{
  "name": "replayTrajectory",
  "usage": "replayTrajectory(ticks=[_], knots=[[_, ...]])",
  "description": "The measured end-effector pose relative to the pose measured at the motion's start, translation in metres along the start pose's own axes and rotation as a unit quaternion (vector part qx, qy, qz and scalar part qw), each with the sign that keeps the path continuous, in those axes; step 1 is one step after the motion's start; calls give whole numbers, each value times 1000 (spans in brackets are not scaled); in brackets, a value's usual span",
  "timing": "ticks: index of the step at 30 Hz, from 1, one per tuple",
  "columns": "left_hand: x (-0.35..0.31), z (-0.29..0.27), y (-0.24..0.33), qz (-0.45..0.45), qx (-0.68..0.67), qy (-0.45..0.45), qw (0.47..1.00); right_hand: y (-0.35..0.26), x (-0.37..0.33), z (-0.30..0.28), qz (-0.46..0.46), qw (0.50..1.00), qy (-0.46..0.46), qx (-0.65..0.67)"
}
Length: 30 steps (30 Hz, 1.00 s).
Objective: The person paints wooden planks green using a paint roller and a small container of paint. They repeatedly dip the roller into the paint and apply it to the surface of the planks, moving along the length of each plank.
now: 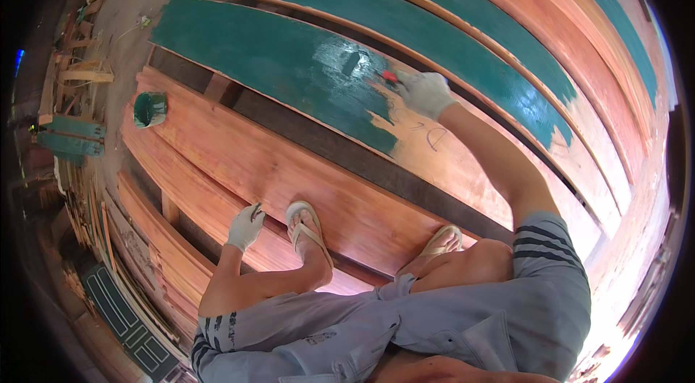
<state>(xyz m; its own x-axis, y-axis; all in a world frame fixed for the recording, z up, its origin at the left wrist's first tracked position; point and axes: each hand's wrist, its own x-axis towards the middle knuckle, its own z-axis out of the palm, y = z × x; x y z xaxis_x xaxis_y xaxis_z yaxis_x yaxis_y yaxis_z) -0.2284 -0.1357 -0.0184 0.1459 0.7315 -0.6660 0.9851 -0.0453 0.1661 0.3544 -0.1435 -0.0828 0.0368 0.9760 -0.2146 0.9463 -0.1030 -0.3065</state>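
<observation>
My right hand (427,93), in a whitish work glove, is closed around a paintbrush (389,77) with a red handle. The brush is over a long wooden board (246,43), where wet green paint shines beside bare wood on the right. Pencil-like marks show on the bare part. My left hand (245,229), also gloved, is near my left foot, above the unpainted planks. Its fingers are curled around something small and dark that I cannot make out. Farther left, an open pot (150,109) smeared with green paint stands on an unpainted plank (210,129).
My sandalled feet (308,227) are on the unpainted planks, with dark gaps between boards. Beyond lie more boards (434,28), partly green, then bare ones. Scrap wood (90,75) is piled at the left, and a dark green panelled door (127,318) lies at lower left.
</observation>
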Motion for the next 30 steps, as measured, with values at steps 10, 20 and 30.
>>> replayTrajectory(ticks=[10, 20, 30], knots=[[14, -4, -87, -54, -95, -3, 994, 78, -197, 1, 45, 998, 50, 1], [43, -22, -51, -70, -146, -22, 987, -6, -52, -1, 7, 995, 82, 49], [76, -6, -97, -31, -268, 45, 962, 57, -217, 7, 80, 997, 1, 0]])
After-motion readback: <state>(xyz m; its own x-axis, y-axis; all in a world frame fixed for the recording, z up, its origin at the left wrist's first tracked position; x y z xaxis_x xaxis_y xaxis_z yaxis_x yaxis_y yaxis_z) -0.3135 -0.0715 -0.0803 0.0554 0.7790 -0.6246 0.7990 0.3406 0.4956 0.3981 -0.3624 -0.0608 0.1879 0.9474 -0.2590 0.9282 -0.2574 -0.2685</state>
